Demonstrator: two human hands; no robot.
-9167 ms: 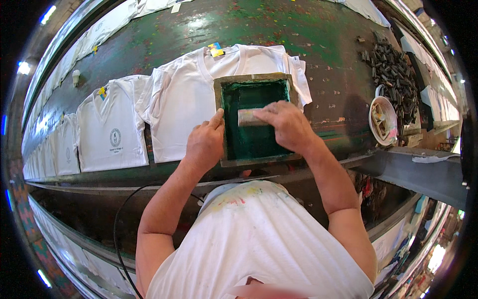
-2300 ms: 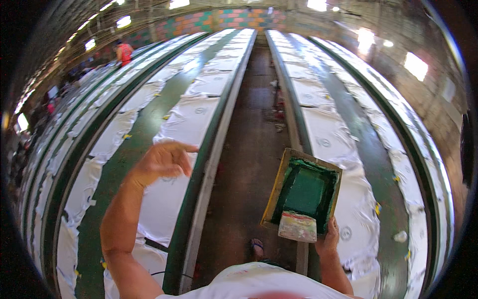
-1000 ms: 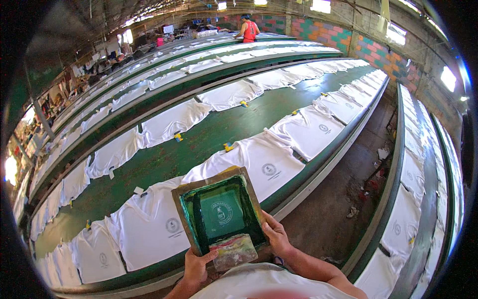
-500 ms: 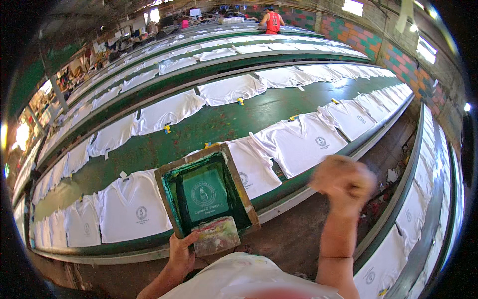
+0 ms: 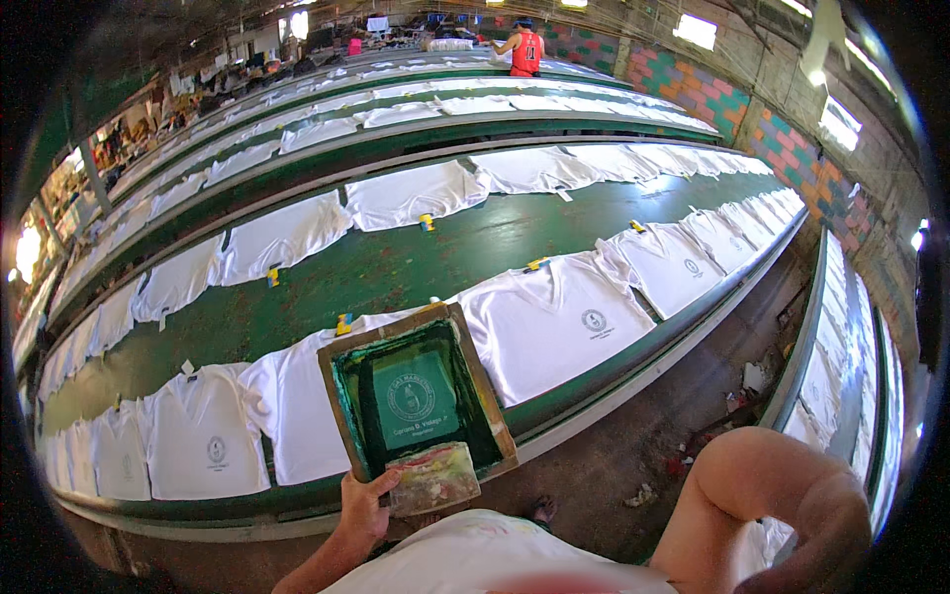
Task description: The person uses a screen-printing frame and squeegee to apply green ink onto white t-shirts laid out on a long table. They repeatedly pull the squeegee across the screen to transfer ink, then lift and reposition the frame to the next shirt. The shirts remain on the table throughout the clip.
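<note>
Green, long, flat-topped table, stretching away with rows of white V-neck shirts laid along both edges. Bent right arm, out to the side; right hand well apart from the frame, cannot tell whether spread or closed. Next in size, rectangular wooden screen frame, tilted in front of the near row and overlapping one shirt in the view. Gripped near its lower left corner by the left hand, thumb pressed over a flat, pale, paint-stained squeegee block, other fingers mostly hidden.

Could twist or slip, judging by this one-handed corner hold. Could shed the block over the low rim, through a steeper tilt or looser thumb. Might mark a white shirt, through any brush of a wet underside.

Inside the shallow, box-like frame: green mesh as floor, with a pale round emblem; darker green residue along the walls; block partly in, partly over the rim. Smallest, yellow-and-blue neck tags.
</note>
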